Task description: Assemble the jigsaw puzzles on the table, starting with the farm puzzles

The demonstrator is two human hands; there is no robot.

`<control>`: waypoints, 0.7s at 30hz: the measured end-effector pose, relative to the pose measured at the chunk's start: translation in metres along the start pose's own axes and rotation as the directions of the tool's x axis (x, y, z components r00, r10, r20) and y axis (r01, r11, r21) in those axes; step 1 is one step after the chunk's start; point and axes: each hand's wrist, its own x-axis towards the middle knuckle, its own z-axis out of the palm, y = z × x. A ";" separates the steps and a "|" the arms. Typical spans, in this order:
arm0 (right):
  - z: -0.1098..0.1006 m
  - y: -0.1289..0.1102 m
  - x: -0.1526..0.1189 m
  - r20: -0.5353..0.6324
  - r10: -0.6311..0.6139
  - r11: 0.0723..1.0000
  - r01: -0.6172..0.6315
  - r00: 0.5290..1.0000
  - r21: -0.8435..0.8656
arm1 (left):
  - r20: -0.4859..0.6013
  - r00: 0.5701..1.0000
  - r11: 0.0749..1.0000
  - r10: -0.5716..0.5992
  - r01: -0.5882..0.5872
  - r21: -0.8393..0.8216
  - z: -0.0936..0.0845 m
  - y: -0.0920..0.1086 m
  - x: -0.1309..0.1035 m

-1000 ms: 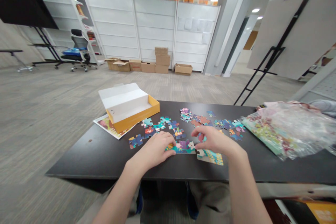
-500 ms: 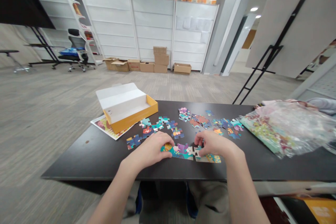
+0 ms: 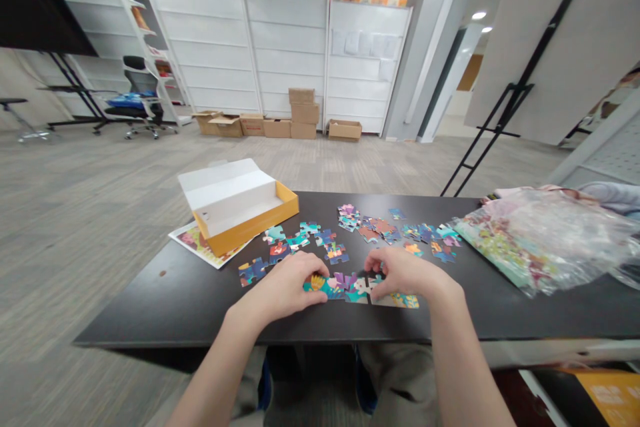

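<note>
A row of joined jigsaw puzzle pieces [image 3: 356, 288], teal and purple with a white animal, lies flat near the table's front edge. My left hand [image 3: 295, 282] grips its left end, thumb and fingers on either side of a piece with a yellow flower. To the right is another short strip of puzzle pieces [image 3: 403, 300], pale with yellow plants. My right hand [image 3: 407, 272] has its thumb and fingers around that strip's left end, hiding part of it. A thin dark gap runs between the two sections.
Loose puzzle pieces [image 3: 336, 253] are scattered beyond my hands, some in a small pile [image 3: 349, 217]. An open yellow box [image 3: 250, 223] rests at the left on a printed sheet [image 3: 187, 237]. A clear plastic bag [image 3: 550, 233] covers the right side of the black table [image 3: 200, 317].
The left row now shows a small step between its pieces beside the white animal. My right fingers have shifted slightly, and my left hand keeps its grip. The view has moved a little.
</note>
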 end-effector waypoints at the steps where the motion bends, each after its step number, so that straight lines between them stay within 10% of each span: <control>1: 0.001 -0.002 -0.001 -0.006 -0.021 1.000 0.021 1.000 -0.004 | 0.001 1.000 1.000 0.001 -0.001 0.005 0.000 0.000 0.000; 21: 0.010 -0.035 -0.001 -0.019 0.042 0.981 -0.045 0.999 -0.187 | -0.014 1.000 1.000 0.001 -0.001 -0.004 0.002 0.000 -0.001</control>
